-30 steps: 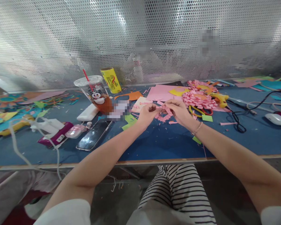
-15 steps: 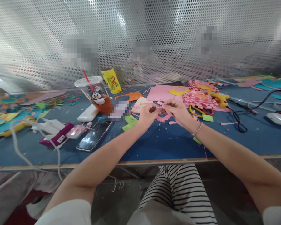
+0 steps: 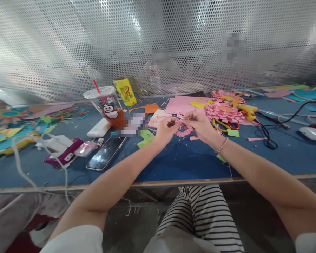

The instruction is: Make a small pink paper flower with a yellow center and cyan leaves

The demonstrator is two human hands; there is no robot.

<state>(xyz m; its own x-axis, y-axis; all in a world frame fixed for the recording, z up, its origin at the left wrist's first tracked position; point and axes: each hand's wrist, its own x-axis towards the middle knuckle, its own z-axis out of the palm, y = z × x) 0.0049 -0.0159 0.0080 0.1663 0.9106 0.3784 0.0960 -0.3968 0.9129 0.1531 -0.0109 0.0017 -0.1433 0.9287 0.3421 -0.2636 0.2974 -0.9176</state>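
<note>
My left hand (image 3: 166, 129) and my right hand (image 3: 198, 123) meet fingertip to fingertip above the blue table. Both are closed in a pinch on a small pink paper strip (image 3: 180, 120), mostly covered by the fingers. Just under the hands lies a heap of pink paper pieces (image 3: 183, 133). A pale sheet with pink bits on it (image 3: 158, 117) is beside my left hand. To the right of my right hand sits a fringed pink paper flower (image 3: 222, 111), with red and yellow scissor handles (image 3: 218, 125) in front of it.
A cup of brown drink (image 3: 113, 109) with a red straw stands at left, near a phone (image 3: 106, 153) and a purple power strip (image 3: 63, 154) with white cables. A yellow glue gun (image 3: 250, 112) lies at right. Pink sheets (image 3: 184, 103) and green scraps (image 3: 146, 138) lie around.
Hardly anything differs. Both hands stay in the same place, still pinching the pink paper, with only slight finger movement.
</note>
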